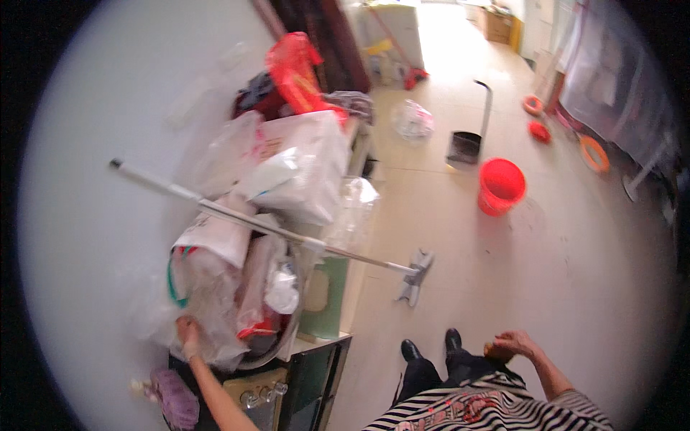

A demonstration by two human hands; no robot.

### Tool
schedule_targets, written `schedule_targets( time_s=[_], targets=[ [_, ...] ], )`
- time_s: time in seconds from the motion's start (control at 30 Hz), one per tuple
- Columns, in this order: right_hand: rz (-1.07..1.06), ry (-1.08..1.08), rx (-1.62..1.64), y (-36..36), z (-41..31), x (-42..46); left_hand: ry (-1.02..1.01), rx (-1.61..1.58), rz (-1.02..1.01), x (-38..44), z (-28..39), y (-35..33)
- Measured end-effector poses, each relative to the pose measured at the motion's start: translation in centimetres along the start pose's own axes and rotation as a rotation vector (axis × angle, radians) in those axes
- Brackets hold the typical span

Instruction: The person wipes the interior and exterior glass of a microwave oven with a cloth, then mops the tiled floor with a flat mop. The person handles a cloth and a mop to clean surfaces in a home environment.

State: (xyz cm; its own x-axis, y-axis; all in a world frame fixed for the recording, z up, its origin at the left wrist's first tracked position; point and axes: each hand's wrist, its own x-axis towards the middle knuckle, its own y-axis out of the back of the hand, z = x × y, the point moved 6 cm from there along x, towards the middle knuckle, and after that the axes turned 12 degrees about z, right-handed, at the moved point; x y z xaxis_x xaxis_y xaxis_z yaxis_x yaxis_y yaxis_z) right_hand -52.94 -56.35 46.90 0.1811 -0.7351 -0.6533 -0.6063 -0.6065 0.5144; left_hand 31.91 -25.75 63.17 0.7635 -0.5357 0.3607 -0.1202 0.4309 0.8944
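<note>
My left hand reaches into the heap at the left, its fingers curled on a clear plastic bag. A white bag and a teal strap lie just beyond it. My right hand is low beside my hip, closed around a small yellowish-brown thing that is too blurred to identify. Across the heap slants the metal pole of a flat mop. Its bare grey mop head rests on the floor, and neither hand touches it.
On the tiled floor stand a red bucket, a black long-handled dustpan and a tied plastic bag. A large white bag and a red bag top the heap. Below my left arm sits a knobbed appliance.
</note>
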Motion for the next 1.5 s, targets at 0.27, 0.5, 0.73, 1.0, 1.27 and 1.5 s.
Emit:
schedule_targets(
  time_s=[0.27,0.5,0.73,1.0,1.27,1.5],
  targets=[
    [0.064,-0.026,-0.03,2.3,4.3,0.4,0.404,-0.293,0.192,-0.6,2.6,9.2],
    [0.181,-0.113,0.243,5.9,10.4,0.0,0.22,-0.494,0.156,-12.8,22.7,7.4],
    [0.38,-0.309,0.603,9.4,17.2,-1.8,0.817,-0.925,-0.353,-31.8,30.8,-10.7],
    [0.198,-0.107,1.067,10.7,2.6,0.9,0.861,-0.817,-0.536,-38.0,35.5,-12.9],
    [0.139,0.043,0.862,11.7,-8.3,11.1,1.006,-0.91,-0.535,-35.5,34.4,-17.9],
    [0.286,0.29,0.622,21.3,-18.5,20.7,0.974,-0.874,-0.503,-29.0,35.7,-21.2]
  ],
)
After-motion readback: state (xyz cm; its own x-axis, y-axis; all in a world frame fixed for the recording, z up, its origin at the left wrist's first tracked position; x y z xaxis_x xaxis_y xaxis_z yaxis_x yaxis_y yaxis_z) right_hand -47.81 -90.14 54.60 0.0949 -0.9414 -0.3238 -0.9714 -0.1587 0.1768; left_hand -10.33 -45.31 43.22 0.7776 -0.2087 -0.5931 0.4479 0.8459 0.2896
